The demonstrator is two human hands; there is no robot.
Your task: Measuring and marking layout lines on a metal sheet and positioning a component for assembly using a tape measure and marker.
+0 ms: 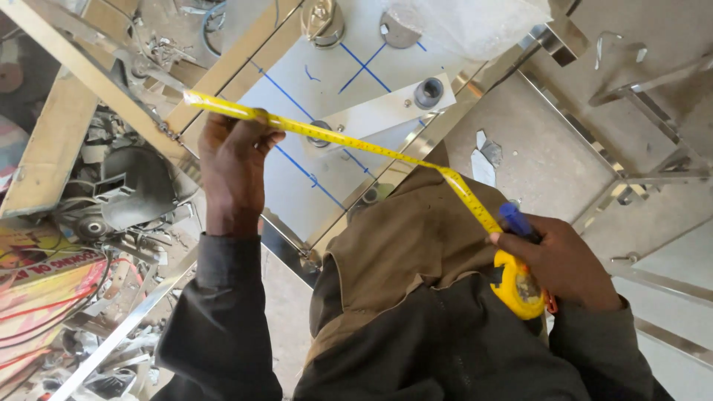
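Observation:
My left hand (232, 160) pinches the free end of a yellow measuring tape blade (334, 136), drawn out across a white metal sheet (312, 70) marked with blue lines. My right hand (561, 260) grips the yellow tape case (516, 286) together with a blue marker (516, 220) that sticks out above the fingers. The blade runs from upper left down to the case at the right and bends near the case. My dark sleeves and brown garment (416, 245) fill the lower middle.
A shiny metal frame rail (416, 148) edges the sheet. Round fittings (428, 93) and a metal knob (321, 21) lie on the sheet. A dark welding mask (137, 186), scrap metal and cables crowd the left. A steel frame (639, 178) stands on the concrete floor at the right.

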